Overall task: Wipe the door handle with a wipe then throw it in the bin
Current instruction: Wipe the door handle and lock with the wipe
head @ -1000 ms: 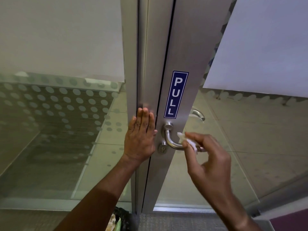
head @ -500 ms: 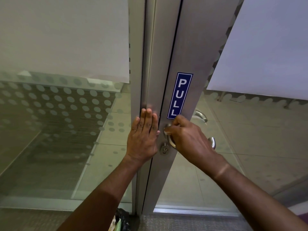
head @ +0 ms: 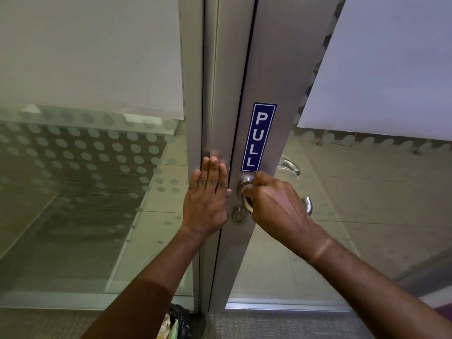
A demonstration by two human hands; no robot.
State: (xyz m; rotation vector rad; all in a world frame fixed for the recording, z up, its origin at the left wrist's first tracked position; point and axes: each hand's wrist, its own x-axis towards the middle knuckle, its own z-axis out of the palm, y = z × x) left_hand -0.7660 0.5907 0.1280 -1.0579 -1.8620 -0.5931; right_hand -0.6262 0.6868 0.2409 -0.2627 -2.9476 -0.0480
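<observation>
right hand (head: pixel 276 206) closed around door handle (head: pixel 245 192) neck at frame center, wipe hidden under fingers, can't confirm; left hand (head: pixel 208 199) flat, open on frame at 9 o'clock; risk: lever tip at 3 o'clock goes unwiped.

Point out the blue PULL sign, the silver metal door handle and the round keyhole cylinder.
Blue PULL sign (head: pixel 258 137): head view, on the letters' middle.
Silver metal door handle (head: pixel 246 182): head view, on its neck by the round base.
Round keyhole cylinder (head: pixel 239 217): head view, on its face.
</observation>
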